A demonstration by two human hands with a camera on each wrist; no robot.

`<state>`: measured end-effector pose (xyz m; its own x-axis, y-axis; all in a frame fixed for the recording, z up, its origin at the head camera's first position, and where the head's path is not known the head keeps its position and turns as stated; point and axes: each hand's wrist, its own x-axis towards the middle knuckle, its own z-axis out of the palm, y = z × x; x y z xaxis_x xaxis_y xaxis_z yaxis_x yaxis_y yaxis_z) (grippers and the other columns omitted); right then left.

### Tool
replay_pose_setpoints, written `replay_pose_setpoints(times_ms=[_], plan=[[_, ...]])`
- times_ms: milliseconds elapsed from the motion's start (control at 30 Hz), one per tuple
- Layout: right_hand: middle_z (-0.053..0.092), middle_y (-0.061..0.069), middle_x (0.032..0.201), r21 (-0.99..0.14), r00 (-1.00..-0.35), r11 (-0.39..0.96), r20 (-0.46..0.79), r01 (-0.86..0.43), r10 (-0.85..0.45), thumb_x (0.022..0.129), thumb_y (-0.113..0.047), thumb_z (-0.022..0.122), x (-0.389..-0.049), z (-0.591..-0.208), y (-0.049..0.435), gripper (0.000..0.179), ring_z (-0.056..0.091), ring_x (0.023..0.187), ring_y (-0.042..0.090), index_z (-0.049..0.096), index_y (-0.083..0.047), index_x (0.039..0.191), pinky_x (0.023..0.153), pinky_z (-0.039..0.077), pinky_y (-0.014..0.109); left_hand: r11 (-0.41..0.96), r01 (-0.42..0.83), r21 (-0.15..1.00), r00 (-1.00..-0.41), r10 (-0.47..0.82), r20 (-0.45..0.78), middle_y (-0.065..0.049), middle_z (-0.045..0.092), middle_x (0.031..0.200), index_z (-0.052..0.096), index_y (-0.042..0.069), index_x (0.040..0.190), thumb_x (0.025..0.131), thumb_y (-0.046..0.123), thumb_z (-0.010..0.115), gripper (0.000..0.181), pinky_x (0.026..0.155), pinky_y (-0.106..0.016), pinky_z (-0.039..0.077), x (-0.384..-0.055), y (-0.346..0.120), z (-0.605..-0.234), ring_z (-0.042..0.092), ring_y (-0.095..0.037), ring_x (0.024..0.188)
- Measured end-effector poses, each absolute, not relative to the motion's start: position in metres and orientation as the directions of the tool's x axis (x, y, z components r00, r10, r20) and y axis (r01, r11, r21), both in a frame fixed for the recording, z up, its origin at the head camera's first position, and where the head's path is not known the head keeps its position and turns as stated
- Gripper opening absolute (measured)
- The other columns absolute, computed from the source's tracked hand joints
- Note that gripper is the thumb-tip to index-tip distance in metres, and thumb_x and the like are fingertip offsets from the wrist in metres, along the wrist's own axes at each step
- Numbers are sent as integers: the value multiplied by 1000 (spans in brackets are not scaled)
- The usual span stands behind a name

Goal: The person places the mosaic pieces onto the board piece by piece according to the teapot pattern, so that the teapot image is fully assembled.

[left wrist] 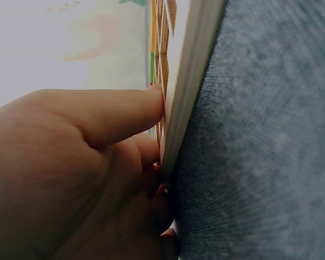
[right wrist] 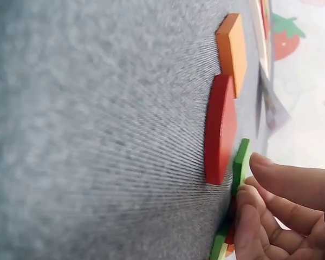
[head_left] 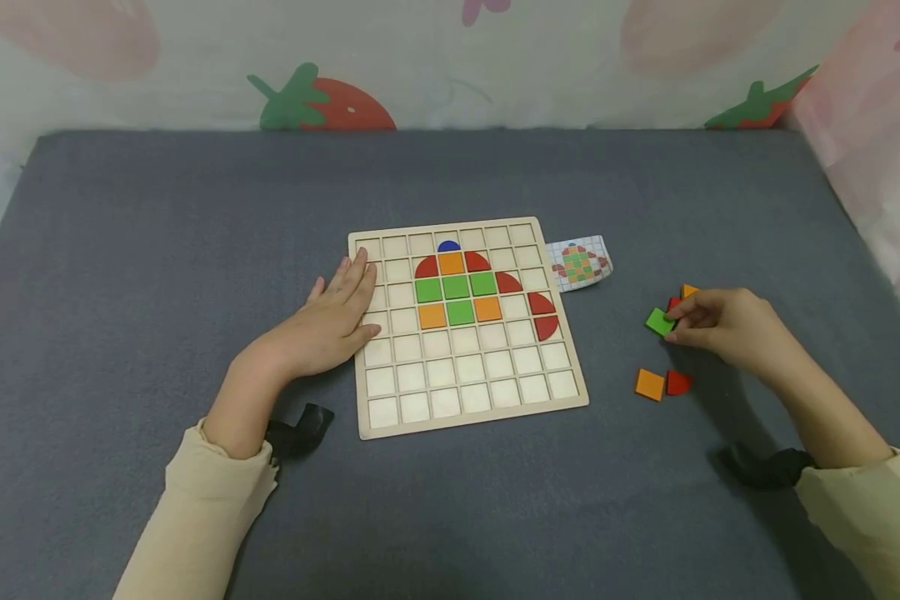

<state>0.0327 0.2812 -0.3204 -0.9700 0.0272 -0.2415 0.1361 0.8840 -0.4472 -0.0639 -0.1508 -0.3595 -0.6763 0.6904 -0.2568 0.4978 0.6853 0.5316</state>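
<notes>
And there we were: our left hand (head_left: 318, 329) lay flat, fingers apart, over the left edge of the wooden grid board (head_left: 474, 421), while out to its right on the bench (head_left: 450, 508) our right hand (head_left: 731, 325) pinched a green tile (head_left: 656, 322)! A red piece (head_left: 673, 303) sat close beside it; an orange square (head_left: 650, 385) and a red curved piece (head_left: 678, 382) lay nearer us. Fingertips alone, we judged, best suited so thin a tile, with a straight lift to spare its neighbours and light left pressure steadying the board.
</notes>
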Motion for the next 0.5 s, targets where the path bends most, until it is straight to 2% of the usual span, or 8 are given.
replay_pose_setpoints(times_ms=[200, 500], plan=[[65, 6, 82, -416, -983, 905, -185, 86, 8, 78, -10, 77, 27, -322, 277, 26, 57, 69, 12, 68, 2, 99, 60, 43, 23, 686, 495, 534, -676, 690, -259, -19, -15, 155, -1, -7, 148, 101, 21, 41, 68, 110, -56, -2, -64, -151, -359, -12, -32, 141], [66, 9, 85, -405, -978, 910, -211, 92, 5, 77, -7, 76, 24, -323, 273, 24, 61, 78, 23, 68, 2, 98, 66, 45, 32, 683, 496, 535, -676, 691, -255, -19, -14, 155, 0, -7, 148, 101, 21, 41, 68, 110, -56, -1, -64, -151, -359, -12, -32, 141]])
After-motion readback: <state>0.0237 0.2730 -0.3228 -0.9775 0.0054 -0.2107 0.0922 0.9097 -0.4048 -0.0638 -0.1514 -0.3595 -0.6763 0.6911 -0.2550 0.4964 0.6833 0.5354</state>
